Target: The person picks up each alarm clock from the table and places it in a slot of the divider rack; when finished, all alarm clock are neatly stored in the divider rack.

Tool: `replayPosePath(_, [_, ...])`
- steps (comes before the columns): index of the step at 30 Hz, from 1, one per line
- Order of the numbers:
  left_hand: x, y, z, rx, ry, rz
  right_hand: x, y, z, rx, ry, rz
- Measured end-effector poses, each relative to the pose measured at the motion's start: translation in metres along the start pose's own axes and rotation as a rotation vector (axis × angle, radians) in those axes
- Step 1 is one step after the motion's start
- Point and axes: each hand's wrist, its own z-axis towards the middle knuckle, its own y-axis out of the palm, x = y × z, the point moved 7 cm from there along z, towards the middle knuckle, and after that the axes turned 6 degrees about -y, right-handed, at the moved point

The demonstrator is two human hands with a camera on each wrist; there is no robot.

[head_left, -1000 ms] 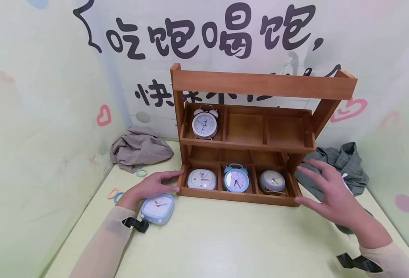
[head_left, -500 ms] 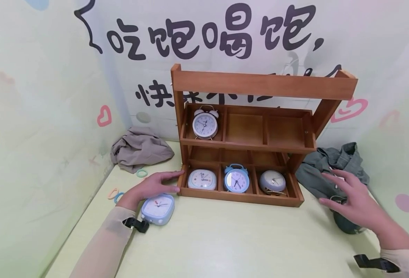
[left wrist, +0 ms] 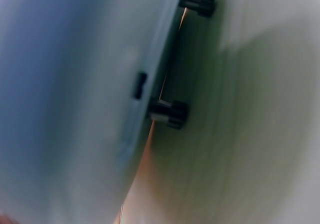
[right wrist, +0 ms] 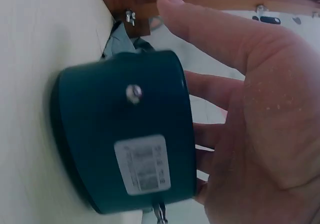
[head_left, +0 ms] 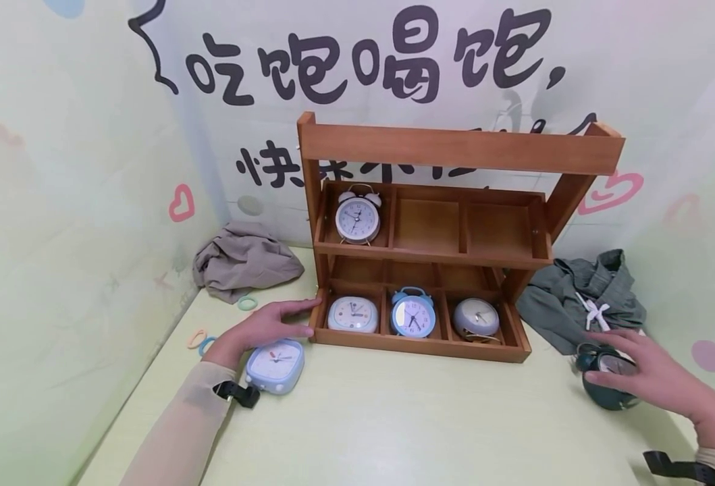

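My right hand point(head_left: 657, 371) reaches over a dark green alarm clock point(head_left: 610, 398) at the right of the table, thumb and fingers spread above its face. In the right wrist view the thumb stays apart from the green case point(right wrist: 125, 129), and the fingers lie behind its edge. My left hand point(head_left: 266, 325) rests straight fingers against the left end of the brown wooden shelf point(head_left: 424, 347). Beneath that wrist lies a blue square alarm clock point(head_left: 276, 364); its case fills the left wrist view, with black feet or knobs point(left wrist: 172, 115) showing.
A white twin-bell clock point(head_left: 358, 219) stands in the upper left compartment. Below are an oval pale blue clock point(head_left: 352, 314), a blue twin-bell clock point(head_left: 414, 317) and a round grey-blue clock point(head_left: 475, 317). Grey-brown cloth point(head_left: 242, 260), small rings point(head_left: 248, 303) and dark grey-green cloth point(head_left: 582, 290) lie beside the shelf.
My right hand has moved from beside the shelf's right end, rightward and toward me, to the dark green alarm clock. The left hand stays at the shelf's left end.
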Motion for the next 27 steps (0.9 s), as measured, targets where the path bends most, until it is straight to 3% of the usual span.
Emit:
replayPosePath(9, [0.0, 0.0, 0.001, 0.009, 0.001, 0.009, 0.02, 0.005, -0.018, -0.126, 0.102, 0.096])
replayPosePath(15, [0.001, 0.004, 0.0, 0.0, 0.001, -0.004, 0.031, 0.003, -0.026, -0.233, 0.162, 0.071])
replayPosePath(23, [0.003, 0.001, 0.0, 0.012, -0.014, 0.019, 0.031, 0.003, -0.028, -0.196, 0.09, 0.11])
replayPosePath(27, [0.003, -0.001, -0.002, 0.009, -0.027, 0.021, 0.034, 0.006, -0.03, -0.232, 0.105, 0.15])
